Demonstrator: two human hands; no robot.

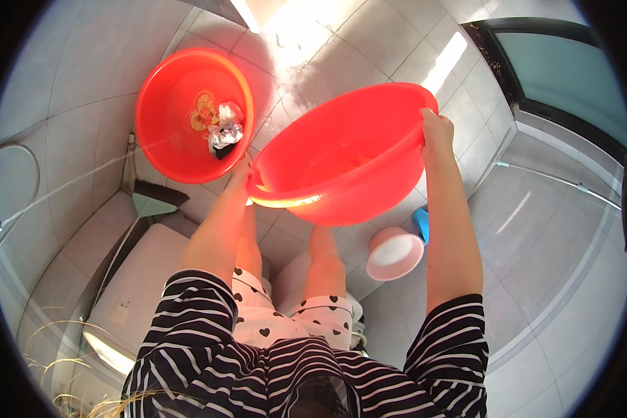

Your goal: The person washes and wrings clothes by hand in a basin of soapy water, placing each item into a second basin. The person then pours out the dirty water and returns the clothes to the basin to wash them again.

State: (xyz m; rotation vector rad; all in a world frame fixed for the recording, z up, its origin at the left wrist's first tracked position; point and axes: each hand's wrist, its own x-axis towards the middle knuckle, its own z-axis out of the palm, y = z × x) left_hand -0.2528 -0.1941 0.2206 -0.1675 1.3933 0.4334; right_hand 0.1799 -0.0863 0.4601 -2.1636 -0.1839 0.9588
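Both my hands hold a large red plastic basin (339,151) in the air, in front of my legs. My left hand (242,170) grips its rim at the left, and my right hand (439,130) grips the rim at the upper right. The basin is tilted, its right side raised, and the part of its inside that shows holds nothing I can make out. A second red basin (172,141) sits on the floor to the left. In it lie a crumpled white plastic bag (227,128) and something black (223,151), over a yellow printed pattern (205,111).
A small pink basin (395,254) and a blue plastic object (421,223) stand on the tiled floor at the right. At left are a broom (159,196), a green dustpan (151,205) and a shower hose (34,162). A thin pole (543,175) leans near the dark-framed window (559,78).
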